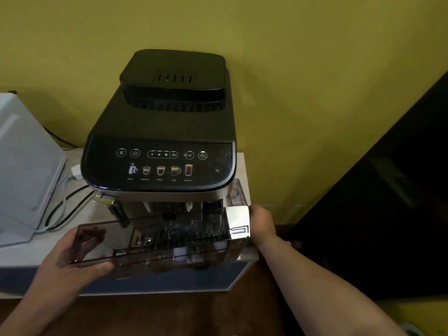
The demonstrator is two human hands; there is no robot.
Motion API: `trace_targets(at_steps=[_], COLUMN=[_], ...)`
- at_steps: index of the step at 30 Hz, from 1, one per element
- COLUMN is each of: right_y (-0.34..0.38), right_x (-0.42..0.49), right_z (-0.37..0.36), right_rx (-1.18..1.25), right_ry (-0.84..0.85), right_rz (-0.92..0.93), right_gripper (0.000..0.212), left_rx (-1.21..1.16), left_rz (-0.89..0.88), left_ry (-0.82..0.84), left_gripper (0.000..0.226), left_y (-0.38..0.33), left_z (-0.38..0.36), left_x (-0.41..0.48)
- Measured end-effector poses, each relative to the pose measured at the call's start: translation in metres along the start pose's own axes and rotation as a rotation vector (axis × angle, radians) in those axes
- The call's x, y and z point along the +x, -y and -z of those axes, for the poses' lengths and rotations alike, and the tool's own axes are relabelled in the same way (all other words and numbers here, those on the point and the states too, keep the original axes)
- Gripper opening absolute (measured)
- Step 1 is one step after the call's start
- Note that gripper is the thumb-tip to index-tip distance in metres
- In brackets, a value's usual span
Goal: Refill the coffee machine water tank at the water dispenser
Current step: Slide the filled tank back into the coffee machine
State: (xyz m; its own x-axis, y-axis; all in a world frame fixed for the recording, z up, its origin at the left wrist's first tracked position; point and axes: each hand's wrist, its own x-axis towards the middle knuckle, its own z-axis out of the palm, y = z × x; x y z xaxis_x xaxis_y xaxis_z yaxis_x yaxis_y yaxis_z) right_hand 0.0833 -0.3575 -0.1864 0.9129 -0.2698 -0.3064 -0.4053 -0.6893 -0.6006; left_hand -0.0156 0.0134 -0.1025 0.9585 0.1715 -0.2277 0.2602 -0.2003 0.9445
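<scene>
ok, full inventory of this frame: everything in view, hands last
coffee machine: 1, black, on the counter against the wall
water tank: 1, smoky clear with a silver end, held in front of the coffee machine
appliance: 1, white, left edge, on the counter
cables: a few, black and white, between appliance and coffee machine
counter: 1, white top
wall: 1, yellow-green, behind
dark panel: 1, black, right side
left hand: 1, grips the tank's left end
right hand: 1, grips the tank's silver end
</scene>
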Motion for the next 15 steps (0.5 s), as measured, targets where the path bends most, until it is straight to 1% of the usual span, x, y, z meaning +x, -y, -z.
trace_targets(at_steps=[3,8,10,13,15], right_y=[-0.003,-0.011,-0.016,-0.018,-0.014], right_x=[0.002,0.000,-0.002,-0.010,-0.020], right_z=[-0.002,0.009,0.021,0.045,0.066], right_rx=[0.016,0.079,0.086,0.121,0.153], right_ry=[-0.063,-0.150,-0.183,-0.253,-0.314], right_rz=[-0.024,-0.130,-0.147,-0.159,-0.142], right_gripper=[0.015,0.017,0.017,0.024,0.020], left_rx=[-0.009,0.012,0.031,0.061,0.084], left_rz=[-0.002,-0.011,-0.016,-0.021,-0.039], left_ry=[0.007,-0.004,0.004,0.029,0.043], left_gripper=[0.070,0.070,0.072,0.070,0.065], left_y=[-0.001,0.004,0.004,0.001,-0.002], left_z=[-0.001,0.002,0.003,0.001,0.000], left_x=[0.001,0.002,0.001,0.000,-0.002])
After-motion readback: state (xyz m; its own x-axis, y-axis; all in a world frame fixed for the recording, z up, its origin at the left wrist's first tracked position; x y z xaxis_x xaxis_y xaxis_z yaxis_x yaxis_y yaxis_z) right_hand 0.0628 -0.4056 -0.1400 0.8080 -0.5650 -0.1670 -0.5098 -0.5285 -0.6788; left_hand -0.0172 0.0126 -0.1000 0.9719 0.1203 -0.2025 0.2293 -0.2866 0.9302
